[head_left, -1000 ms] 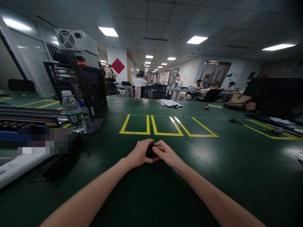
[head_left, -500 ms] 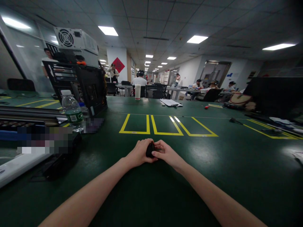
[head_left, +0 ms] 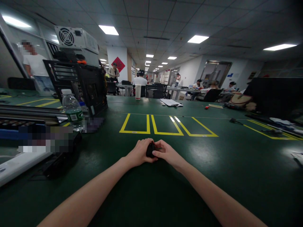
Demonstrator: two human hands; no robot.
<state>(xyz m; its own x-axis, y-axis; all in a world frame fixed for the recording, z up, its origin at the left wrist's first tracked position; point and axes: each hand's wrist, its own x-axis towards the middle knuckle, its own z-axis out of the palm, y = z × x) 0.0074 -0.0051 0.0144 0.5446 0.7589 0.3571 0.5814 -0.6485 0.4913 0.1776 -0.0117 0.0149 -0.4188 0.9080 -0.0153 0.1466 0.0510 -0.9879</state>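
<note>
Between my hands is a small rounded black object (head_left: 150,150); its kind cannot be made out. My left hand (head_left: 139,152) is wrapped round its left side, with the fingers over the top and the thumb below. From the right, my right hand (head_left: 167,154) pinches it between thumb and fingertips. Both hands are low over the green table (head_left: 151,189), just in front of yellow tape outlines (head_left: 167,133). Fingers hide much of the object's far and lower sides.
To the left stand a water bottle (head_left: 73,110), a black computer case (head_left: 91,90) with a power supply (head_left: 77,39) on top, and a white bar (head_left: 21,165). A white cup (head_left: 138,92) and clipboard (head_left: 171,102) lie farther back. A dark monitor (head_left: 276,96) is at right. Several people are in the background.
The right thumb has shifted slightly on the black object, while the left hand keeps its hold. Behind the computer case, a person in a white shirt has come into view and moved left.
</note>
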